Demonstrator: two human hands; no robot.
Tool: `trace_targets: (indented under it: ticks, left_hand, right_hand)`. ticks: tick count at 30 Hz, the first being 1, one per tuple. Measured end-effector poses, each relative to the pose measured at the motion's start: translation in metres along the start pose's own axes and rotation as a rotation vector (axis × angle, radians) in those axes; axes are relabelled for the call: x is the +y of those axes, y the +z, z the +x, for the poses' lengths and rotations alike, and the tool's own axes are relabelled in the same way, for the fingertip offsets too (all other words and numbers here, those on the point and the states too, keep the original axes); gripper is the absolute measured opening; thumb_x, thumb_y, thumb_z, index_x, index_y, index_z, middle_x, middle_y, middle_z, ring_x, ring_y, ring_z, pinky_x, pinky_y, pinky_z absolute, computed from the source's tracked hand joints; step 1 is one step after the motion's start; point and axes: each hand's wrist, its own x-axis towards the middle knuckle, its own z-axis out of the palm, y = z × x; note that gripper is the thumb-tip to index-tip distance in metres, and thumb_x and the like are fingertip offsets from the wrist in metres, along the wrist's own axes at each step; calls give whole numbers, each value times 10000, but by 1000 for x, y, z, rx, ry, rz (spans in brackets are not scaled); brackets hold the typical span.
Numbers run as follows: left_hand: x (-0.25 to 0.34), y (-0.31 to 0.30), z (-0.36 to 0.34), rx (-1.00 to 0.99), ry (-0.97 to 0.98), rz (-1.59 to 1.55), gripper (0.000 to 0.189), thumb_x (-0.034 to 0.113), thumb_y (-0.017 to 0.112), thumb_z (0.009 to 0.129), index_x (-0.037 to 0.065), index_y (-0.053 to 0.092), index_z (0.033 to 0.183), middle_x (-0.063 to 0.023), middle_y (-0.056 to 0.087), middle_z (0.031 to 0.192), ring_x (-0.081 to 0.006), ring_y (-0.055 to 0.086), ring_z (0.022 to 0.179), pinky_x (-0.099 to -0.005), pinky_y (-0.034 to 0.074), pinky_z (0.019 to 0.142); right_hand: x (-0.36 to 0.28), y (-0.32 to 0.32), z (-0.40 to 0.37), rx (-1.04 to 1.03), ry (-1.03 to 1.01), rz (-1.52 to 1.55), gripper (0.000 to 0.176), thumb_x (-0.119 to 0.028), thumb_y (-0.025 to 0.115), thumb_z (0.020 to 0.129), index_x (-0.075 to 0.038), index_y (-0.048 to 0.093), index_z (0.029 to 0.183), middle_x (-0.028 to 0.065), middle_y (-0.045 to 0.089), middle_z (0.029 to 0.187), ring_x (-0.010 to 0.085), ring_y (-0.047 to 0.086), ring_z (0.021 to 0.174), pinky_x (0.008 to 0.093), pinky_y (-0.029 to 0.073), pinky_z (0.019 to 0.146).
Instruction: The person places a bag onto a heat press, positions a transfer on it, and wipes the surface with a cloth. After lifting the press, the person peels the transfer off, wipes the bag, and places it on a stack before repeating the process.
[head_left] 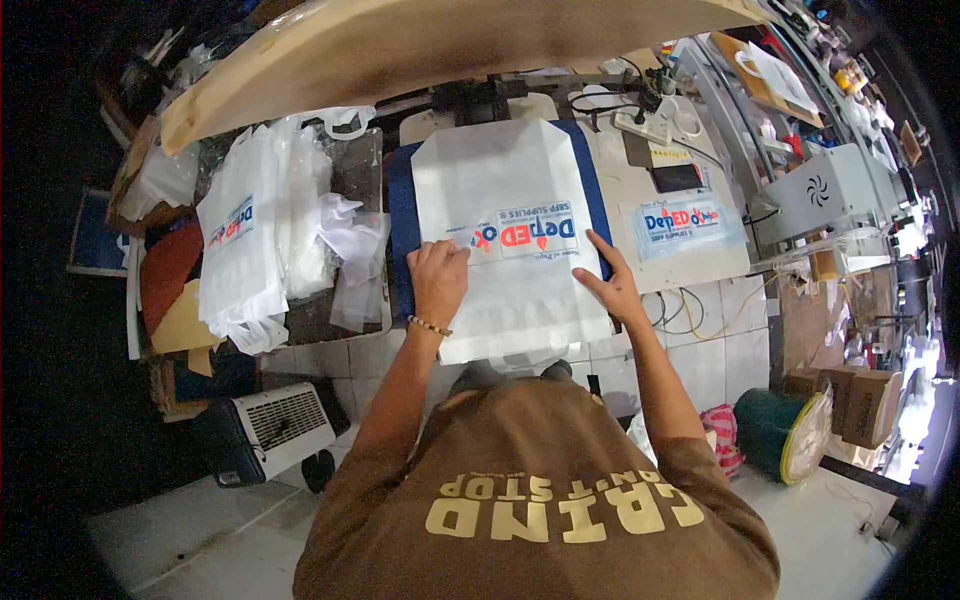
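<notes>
A white bag (500,320) with a red and blue print (525,233) lies flat on a dark blue pad (402,200). From where I look, the print is upside down. My left hand (437,285), with a beaded bracelet at the wrist, rests on the bag's left side. Its fingers are curled and pinched together beside the print's left end; what they hold is too small to make out. My right hand (612,287) lies at the bag's right edge, thumb and forefinger spread apart, the fingertips near the right end of the print.
Stacked white bags (245,220) lie to the left beside clear plastic. On the right are a printed sheet (685,228), a phone (677,178) and a power strip (645,122). A large curved tan board (450,50) overhangs the back. A grey machine (820,190) stands far right.
</notes>
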Motion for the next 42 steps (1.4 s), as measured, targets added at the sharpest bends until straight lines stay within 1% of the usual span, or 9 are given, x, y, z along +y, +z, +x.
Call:
trace_targets:
  ticks: [8, 10, 13, 17, 20, 35, 37, 40, 42]
  left_hand:
    - [-5, 5, -5, -41, 25, -39, 63, 93, 723, 813, 100, 733, 875, -17, 624, 854, -245, 592, 860, -423, 409, 786]
    - [-20, 16, -7, 26, -81, 6, 101, 103, 743, 798, 84, 728, 896, -48, 636, 880, -274, 594, 882, -440, 426, 808]
    - [31, -11, 33, 143, -221, -18, 163, 115, 775, 794, 69, 725, 941, -105, 650, 930, -337, 608, 908, -472, 469, 833]
    - [62, 34, 39, -234, -46, -470, 284, 126, 796, 772, 44, 719, 1033, -118, 661, 1013, -335, 617, 969, -449, 489, 884]
    - [93, 59, 53, -193, 97, -506, 255, 148, 802, 763, 43, 723, 981, -93, 677, 1016, -317, 621, 975, -440, 490, 902]
    - [98, 78, 64, -264, 184, -282, 112, 158, 763, 786, 55, 722, 801, -70, 680, 916, -289, 636, 877, -407, 502, 807]
    - [85, 90, 68, -267, -22, -540, 110, 168, 723, 817, 65, 722, 780, -85, 677, 867, -292, 646, 884, -418, 507, 825]
    - [76, 91, 71, -415, -185, -551, 140, 176, 726, 823, 47, 730, 768, -107, 682, 847, -306, 655, 851, -423, 517, 793]
    - [70, 89, 76, -437, -180, -546, 144, 179, 731, 825, 45, 735, 773, -110, 680, 847, -306, 657, 837, -419, 522, 775]
  right_hand:
    - [7, 0, 3, -4, -10, 10, 740, -215, 828, 831, -43, 517, 1480, 180, 583, 1395, 251, 546, 1283, 351, 387, 1109]
    - [9, 0, 3, -1, -11, -9, 735, -229, 836, 822, -72, 533, 1473, 191, 597, 1334, 278, 557, 1263, 371, 403, 1095]
    - [11, 1, 2, 30, -43, -24, 741, -246, 849, 805, -106, 548, 1467, 197, 615, 1250, 307, 575, 1219, 389, 427, 1064]
    - [13, 0, 1, 40, -68, -63, 781, -249, 860, 787, -119, 531, 1483, 180, 617, 1181, 304, 589, 1137, 385, 449, 1007]
    - [14, -1, 1, 53, -82, -93, 835, -274, 863, 775, -132, 497, 1511, 185, 617, 1169, 309, 593, 1106, 386, 455, 987]
    - [21, 0, 2, 53, -65, -48, 873, -328, 863, 745, -114, 493, 1506, 237, 612, 1300, 360, 589, 1198, 414, 442, 1044]
    - [21, 2, 3, 87, -135, -57, 861, -316, 860, 748, -111, 498, 1502, 236, 611, 1303, 361, 589, 1197, 413, 439, 1048]
    - [16, -3, 2, 19, -46, -5, 861, -273, 867, 769, -34, 479, 1500, 246, 553, 1434, 325, 522, 1343, 396, 376, 1134]
    - [15, -3, 2, 15, -44, -8, 862, -273, 866, 770, -32, 478, 1501, 247, 555, 1430, 325, 523, 1341, 397, 377, 1133]
